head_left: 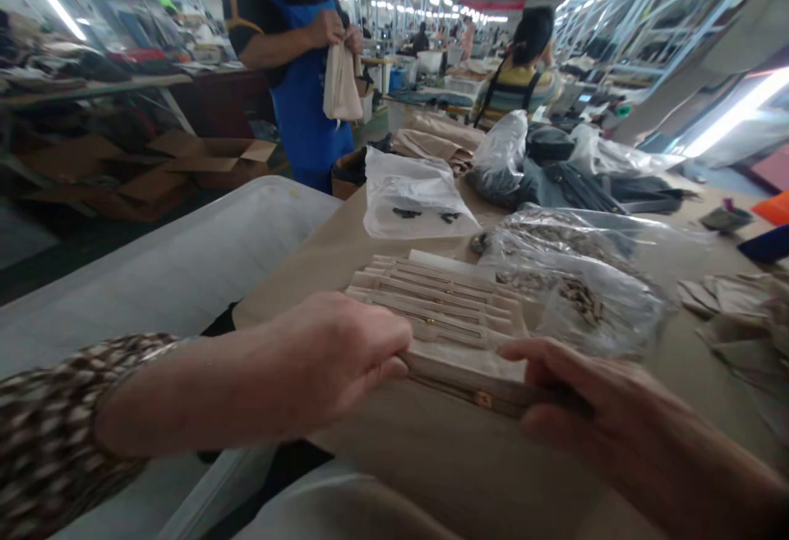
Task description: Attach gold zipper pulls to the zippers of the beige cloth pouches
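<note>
At table (320,252) edge, left hand (333,359) and right hand (573,396) grip beige strip (468,371)

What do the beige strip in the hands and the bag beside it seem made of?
The beige strip, gripped by the left hand and the right hand: matte cloth or faux leather, hard to tell; gold glints suggest metal zipper parts. The bag: thin clear plastic, glossy and crinkled, with glare; the small pieces inside look metallic.

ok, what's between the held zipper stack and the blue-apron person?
A clear plastic bag of small black parts lies flat on the table beyond the zipper stack, head view.
</note>
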The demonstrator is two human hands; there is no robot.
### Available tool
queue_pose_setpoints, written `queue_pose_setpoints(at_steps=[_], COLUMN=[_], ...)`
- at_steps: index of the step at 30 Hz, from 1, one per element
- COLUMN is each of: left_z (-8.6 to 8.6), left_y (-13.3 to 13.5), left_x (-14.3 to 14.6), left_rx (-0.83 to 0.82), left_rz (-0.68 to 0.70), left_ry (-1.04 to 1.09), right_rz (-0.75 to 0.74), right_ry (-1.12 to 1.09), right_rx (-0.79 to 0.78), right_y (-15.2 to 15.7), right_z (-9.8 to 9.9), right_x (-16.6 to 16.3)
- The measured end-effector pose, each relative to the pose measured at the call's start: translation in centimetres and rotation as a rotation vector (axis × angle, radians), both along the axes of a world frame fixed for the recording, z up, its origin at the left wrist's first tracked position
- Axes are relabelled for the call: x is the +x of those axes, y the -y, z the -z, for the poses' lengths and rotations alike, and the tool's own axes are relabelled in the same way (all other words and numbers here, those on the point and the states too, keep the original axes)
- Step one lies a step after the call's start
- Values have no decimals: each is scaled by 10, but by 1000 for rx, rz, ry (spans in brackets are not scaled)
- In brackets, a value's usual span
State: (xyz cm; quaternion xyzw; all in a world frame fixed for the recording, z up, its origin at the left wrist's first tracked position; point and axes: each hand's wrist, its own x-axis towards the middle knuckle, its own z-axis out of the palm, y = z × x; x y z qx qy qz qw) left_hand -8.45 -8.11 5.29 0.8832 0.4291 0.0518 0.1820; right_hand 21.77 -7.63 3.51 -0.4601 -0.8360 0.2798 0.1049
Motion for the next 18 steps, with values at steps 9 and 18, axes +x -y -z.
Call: queue_pose_setpoints(at_steps=[9,18], left_z=[108,100], left_y=[-68,-56], left_x=[9,35], left_rx=[29,234], left_rz=[-60,-55], left_ry=[-231,-374], right_rz=[164,155], right_ry=[486,369], right_rx=[21,102], right_y=[-68,-74], right_z=[102,115], right_x=[-2,-1])
